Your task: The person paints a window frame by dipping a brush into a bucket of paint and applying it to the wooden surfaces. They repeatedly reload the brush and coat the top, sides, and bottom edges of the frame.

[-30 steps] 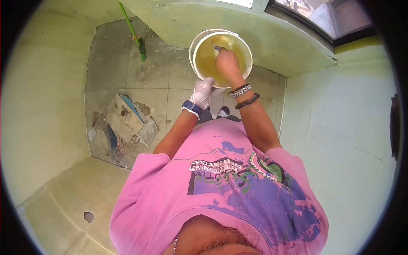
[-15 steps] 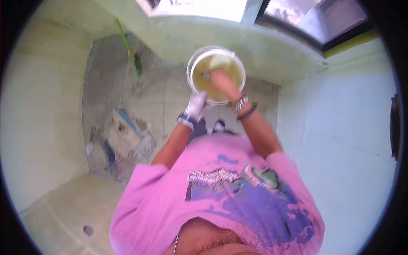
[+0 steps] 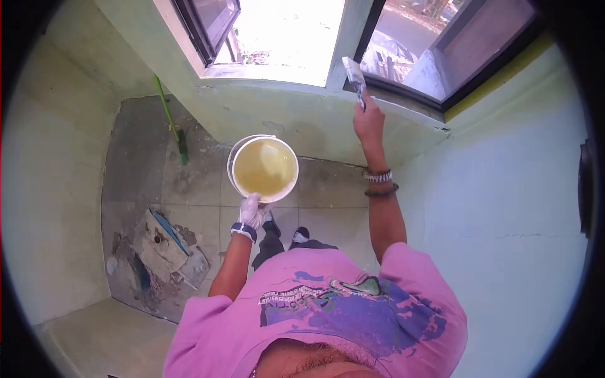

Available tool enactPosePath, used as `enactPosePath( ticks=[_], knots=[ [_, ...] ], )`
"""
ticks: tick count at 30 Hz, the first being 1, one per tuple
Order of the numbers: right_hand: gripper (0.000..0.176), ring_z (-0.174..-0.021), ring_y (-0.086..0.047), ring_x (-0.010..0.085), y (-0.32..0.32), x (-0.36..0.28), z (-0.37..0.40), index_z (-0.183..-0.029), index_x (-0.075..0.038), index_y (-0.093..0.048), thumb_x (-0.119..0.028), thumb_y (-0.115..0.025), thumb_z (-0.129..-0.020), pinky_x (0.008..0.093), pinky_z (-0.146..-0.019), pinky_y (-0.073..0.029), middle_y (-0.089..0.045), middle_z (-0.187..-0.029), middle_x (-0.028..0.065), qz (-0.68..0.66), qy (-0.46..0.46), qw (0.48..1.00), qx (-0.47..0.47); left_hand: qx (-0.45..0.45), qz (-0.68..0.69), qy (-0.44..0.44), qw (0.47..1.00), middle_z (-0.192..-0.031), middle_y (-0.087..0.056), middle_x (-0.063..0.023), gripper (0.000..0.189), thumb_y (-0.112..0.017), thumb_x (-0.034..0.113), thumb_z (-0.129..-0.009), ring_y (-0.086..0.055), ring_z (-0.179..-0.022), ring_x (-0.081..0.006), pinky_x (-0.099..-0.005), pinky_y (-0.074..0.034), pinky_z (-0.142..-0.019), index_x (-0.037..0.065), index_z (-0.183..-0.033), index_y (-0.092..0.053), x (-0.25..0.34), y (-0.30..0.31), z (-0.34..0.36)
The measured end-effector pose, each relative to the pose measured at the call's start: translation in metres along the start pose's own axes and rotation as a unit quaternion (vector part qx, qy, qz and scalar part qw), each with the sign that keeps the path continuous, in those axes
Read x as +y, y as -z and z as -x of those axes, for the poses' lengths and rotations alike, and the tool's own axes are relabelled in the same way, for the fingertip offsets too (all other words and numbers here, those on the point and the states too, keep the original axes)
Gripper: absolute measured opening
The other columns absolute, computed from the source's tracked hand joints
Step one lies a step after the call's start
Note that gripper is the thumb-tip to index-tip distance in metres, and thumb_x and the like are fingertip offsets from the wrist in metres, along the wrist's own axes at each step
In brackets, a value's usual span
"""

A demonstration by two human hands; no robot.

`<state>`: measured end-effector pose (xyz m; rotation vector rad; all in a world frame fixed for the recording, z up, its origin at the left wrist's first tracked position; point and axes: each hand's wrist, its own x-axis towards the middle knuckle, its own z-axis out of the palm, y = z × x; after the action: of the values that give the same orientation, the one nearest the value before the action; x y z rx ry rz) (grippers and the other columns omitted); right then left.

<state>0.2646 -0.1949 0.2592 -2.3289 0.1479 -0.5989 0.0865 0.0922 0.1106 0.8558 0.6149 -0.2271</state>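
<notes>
My left hand, in a white glove, grips the near rim of a white bucket. Yellowish liquid lies inside the bucket, with a paler patch at its upper right. My bare right hand is closed round the handle of a paintbrush. The brush points upward, its pale bristle end in front of the window frame between the two window openings. Whether the bristles touch the frame cannot be made out.
A green-handled broom leans at the left corner. Debris and a flattened sheet lie on the tiled floor at left. An open window pane stands at upper left. A pale wall rises at right.
My right hand has come out of the bucket with the brush and moved up and right to the window. The bucket and my left hand have shifted left and lower in view.
</notes>
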Motion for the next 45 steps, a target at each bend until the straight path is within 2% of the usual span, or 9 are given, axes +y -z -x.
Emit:
enactPosePath(
  ticks=[5, 8, 15, 22, 31, 36, 38, 41, 45],
  knots=[
    [0.037, -0.058, -0.058, 0.0258, -0.083, 0.066, -0.005, -0.122, -0.008, -0.053, -0.015, -0.048, -0.086, 0.0366, -0.052, -0.046, -0.059, -0.069, 0.0179, -0.176, -0.181, 0.962, -0.1, 0.012, 0.052, -0.009, 0.999, -0.11, -0.054, -0.0211, 0.04, -0.045, 0.003, -0.079, -0.06, -0.097, -0.0315, -0.0437, -0.056, -0.078, -0.006, -0.118, -0.04, -0.011, 0.029, 0.014],
    [0.028, -0.046, -0.037, 0.0051, -0.115, 0.077, 0.009, -0.118, -0.01, -0.05, -0.017, -0.042, -0.092, 0.0188, -0.035, -0.029, -0.041, -0.06, -0.0004, -0.488, -0.407, 0.758, -0.147, 0.053, 0.059, -0.011, 0.997, -0.111, -0.052, -0.0223, 0.041, -0.045, 0.003, -0.08, -0.058, -0.1, -0.0334, -0.0459, -0.054, -0.082, -0.008, -0.119, -0.039, -0.008, 0.027, 0.027],
    [0.026, -0.044, -0.033, 0.0071, -0.184, 0.114, -0.003, -0.077, -0.003, -0.04, -0.023, -0.04, -0.093, 0.0182, -0.034, -0.026, -0.036, -0.06, 0.0003, -0.703, -0.507, 0.489, -0.099, 0.064, 0.049, 0.004, 0.997, -0.118, -0.048, -0.0247, 0.042, -0.041, 0.002, -0.084, -0.055, -0.105, -0.0354, -0.0468, -0.053, -0.086, -0.009, -0.123, -0.033, -0.005, 0.047, 0.045],
    [0.03, -0.043, -0.028, 0.007, -0.149, 0.084, -0.026, -0.076, -0.005, -0.04, -0.028, -0.042, -0.094, 0.018, -0.034, -0.022, -0.034, -0.059, -0.0006, -0.777, -0.44, 0.414, -0.176, 0.085, 0.017, 0.014, 0.996, -0.119, -0.047, -0.0253, 0.042, -0.04, 0.003, -0.084, -0.055, -0.106, -0.0348, -0.0443, -0.054, -0.085, -0.01, -0.123, -0.032, 0.008, 0.04, 0.044],
    [0.024, -0.043, -0.027, 0.0068, -0.197, 0.124, -0.008, -0.076, -0.004, -0.041, -0.018, -0.036, -0.094, 0.0187, -0.034, -0.022, -0.035, -0.06, 0.001, -0.73, -0.517, 0.445, -0.054, 0.047, 0.016, 0.025, 0.998, -0.12, -0.047, -0.0245, 0.044, -0.041, 0.002, -0.083, -0.055, -0.106, -0.0349, -0.046, -0.053, -0.086, -0.008, -0.125, -0.032, 0.01, 0.027, 0.036],
    [0.016, -0.043, -0.03, 0.0062, -0.13, 0.077, -0.059, -0.09, -0.004, -0.045, -0.019, -0.042, -0.093, 0.0184, -0.036, -0.023, -0.035, -0.061, -0.0001, -0.84, -0.392, 0.322, -0.193, 0.032, 0.011, 0.022, 0.999, -0.121, -0.047, -0.0239, 0.045, -0.042, 0.002, -0.083, -0.054, -0.107, -0.0334, -0.0444, -0.053, -0.086, -0.008, -0.125, -0.031, 0.013, 0.024, 0.038],
    [0.018, -0.045, -0.031, 0.0049, -0.068, 0.014, -0.051, -0.104, -0.006, -0.048, -0.02, -0.043, -0.094, 0.0176, -0.036, -0.024, -0.037, -0.062, -0.0015, -0.772, -0.293, 0.552, -0.115, 0.015, 0.012, 0.013, 1.0, -0.121, -0.046, -0.0238, 0.045, -0.042, 0.003, -0.083, -0.054, -0.107, -0.033, -0.0439, -0.053, -0.086, -0.009, -0.125, -0.031, 0.015, 0.024, 0.04],
    [0.026, -0.047, -0.033, 0.004, -0.033, -0.013, -0.056, -0.118, -0.012, -0.046, -0.02, -0.043, -0.094, 0.0169, -0.037, -0.025, -0.041, -0.064, -0.001, -0.658, -0.144, 0.734, -0.089, 0.044, -0.009, 0.02, 0.999, -0.12, -0.048, -0.0241, 0.044, -0.042, 0.004, -0.084, -0.055, -0.106, -0.033, -0.0443, -0.053, -0.086, -0.01, -0.125, -0.031, 0.022, 0.014, 0.043],
    [0.023, -0.047, -0.035, 0.004, -0.052, 0.011, -0.077, -0.115, -0.012, -0.046, -0.021, -0.044, -0.094, 0.0173, -0.037, -0.026, -0.043, -0.066, -0.0002, -0.644, -0.122, 0.75, -0.088, 0.048, -0.006, 0.01, 0.999, -0.117, -0.05, -0.0238, 0.041, -0.041, 0.004, -0.085, -0.057, -0.104, -0.0326, -0.0441, -0.053, -0.085, -0.009, -0.123, -0.035, 0.015, 0.014, 0.04]
  ],
)
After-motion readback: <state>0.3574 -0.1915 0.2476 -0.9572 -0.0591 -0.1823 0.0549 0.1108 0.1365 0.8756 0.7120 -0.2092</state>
